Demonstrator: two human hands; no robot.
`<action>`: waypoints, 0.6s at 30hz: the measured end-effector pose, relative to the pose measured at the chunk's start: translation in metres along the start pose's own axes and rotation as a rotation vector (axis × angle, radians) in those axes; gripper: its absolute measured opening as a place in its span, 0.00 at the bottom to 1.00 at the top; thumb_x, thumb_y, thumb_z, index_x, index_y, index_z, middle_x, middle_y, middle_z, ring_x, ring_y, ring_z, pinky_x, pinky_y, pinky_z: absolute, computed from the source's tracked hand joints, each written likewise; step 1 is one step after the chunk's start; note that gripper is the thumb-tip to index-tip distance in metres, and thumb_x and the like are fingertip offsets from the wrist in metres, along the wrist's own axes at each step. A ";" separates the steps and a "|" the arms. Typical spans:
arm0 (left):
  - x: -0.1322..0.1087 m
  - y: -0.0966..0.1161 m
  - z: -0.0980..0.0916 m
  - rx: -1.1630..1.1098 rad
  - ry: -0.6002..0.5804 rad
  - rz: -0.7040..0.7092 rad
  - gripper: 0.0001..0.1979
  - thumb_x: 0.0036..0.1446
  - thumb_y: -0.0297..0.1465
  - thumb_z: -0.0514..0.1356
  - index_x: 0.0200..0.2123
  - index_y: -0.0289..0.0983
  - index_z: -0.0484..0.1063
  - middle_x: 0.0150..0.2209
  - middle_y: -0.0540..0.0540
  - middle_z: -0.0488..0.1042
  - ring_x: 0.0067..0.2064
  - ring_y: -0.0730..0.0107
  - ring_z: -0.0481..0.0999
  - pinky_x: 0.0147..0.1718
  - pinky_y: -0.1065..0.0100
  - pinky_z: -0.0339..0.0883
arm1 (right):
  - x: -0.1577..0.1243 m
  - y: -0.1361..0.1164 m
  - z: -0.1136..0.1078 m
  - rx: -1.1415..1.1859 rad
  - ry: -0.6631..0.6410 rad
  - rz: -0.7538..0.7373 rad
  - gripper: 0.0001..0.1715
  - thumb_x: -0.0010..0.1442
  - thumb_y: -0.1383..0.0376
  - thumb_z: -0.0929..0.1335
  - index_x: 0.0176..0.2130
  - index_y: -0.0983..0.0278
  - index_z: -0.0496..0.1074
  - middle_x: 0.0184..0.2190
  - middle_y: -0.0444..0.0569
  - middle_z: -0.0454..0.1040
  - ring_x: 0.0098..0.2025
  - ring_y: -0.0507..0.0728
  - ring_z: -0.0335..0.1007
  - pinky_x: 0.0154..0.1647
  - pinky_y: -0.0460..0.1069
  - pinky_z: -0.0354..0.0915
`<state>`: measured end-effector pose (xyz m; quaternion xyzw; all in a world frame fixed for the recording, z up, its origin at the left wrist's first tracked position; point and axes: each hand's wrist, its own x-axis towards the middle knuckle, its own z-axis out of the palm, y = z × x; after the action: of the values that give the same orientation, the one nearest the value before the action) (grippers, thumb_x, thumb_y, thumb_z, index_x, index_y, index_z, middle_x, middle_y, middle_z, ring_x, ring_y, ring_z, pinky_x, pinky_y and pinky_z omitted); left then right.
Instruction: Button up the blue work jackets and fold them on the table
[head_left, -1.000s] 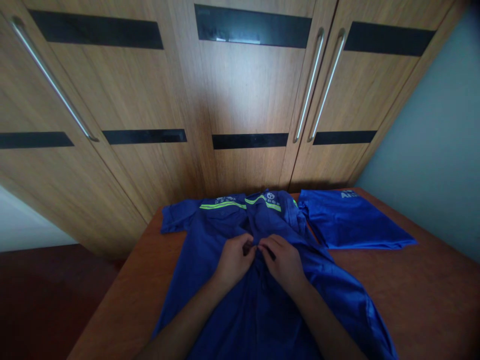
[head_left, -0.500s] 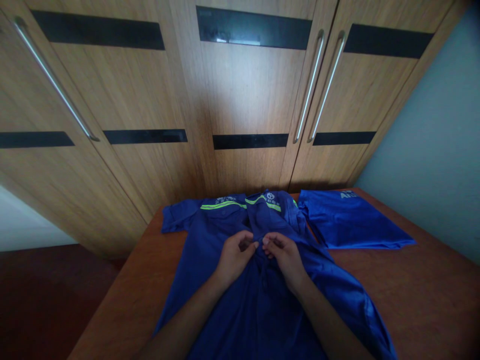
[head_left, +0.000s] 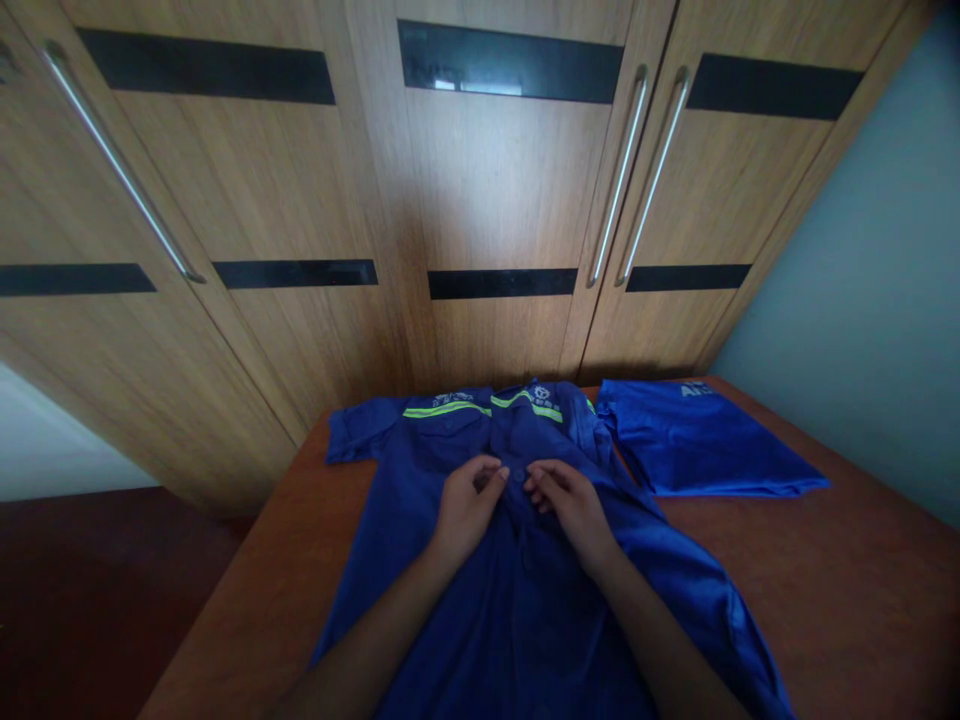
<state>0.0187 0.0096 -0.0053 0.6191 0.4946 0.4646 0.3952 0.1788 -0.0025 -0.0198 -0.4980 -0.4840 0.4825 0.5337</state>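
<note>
A dark blue short-sleeved work shirt (head_left: pixel 420 500) with yellow-green stripes across the chest lies spread out, front up, before me. On its middle front a round button (head_left: pixel 518 475) shows in the gap between my hands. My left hand (head_left: pixel 471 500) pinches the front of the shirt just left of this button, thumb and forefinger together. Right of the button, my right hand (head_left: pixel 574 505) has its fingers curled and its thumb against them, closed at the cloth. The fold under those fingertips is small and partly hidden.
A folded bright blue garment (head_left: pixel 720 445) with pale lettering lies at the right on the brown wooden table (head_left: pixel 847 570). Behind the table stands a wooden wardrobe (head_left: pixel 502 190) with long metal handles. A pale wall (head_left: pixel 877 290) rises at the right.
My hands have drawn slightly apart and a little upward, and the button now shows between them. The shirt and folded garment lie as before.
</note>
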 end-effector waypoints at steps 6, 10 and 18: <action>-0.021 -0.001 -0.015 0.312 -0.226 0.157 0.13 0.59 0.32 0.54 0.46 0.39 0.72 0.45 0.43 0.77 0.46 0.61 0.75 0.48 0.62 0.66 | -0.017 0.017 -0.014 -0.505 -0.044 -0.243 0.16 0.58 0.65 0.64 0.46 0.63 0.72 0.40 0.52 0.77 0.42 0.59 0.74 0.46 0.55 0.69; -0.050 -0.002 -0.030 0.773 -0.367 0.341 0.23 0.58 0.28 0.54 0.57 0.41 0.65 0.62 0.42 0.63 0.64 0.54 0.58 0.62 0.49 0.48 | -0.045 0.021 -0.025 -0.872 -0.161 -0.481 0.26 0.57 0.70 0.64 0.56 0.63 0.68 0.55 0.56 0.69 0.58 0.62 0.63 0.60 0.59 0.59; -0.058 0.008 -0.047 0.941 -0.441 0.316 0.22 0.59 0.34 0.55 0.57 0.41 0.66 0.62 0.41 0.63 0.63 0.52 0.60 0.60 0.49 0.53 | -0.066 -0.003 -0.035 -1.209 -0.304 -0.498 0.24 0.60 0.67 0.63 0.56 0.64 0.68 0.59 0.56 0.66 0.61 0.64 0.59 0.60 0.59 0.57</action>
<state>-0.0293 -0.0477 0.0036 0.8787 0.4557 0.1057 0.0951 0.2092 -0.0704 -0.0208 -0.5093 -0.8393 0.0537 0.1822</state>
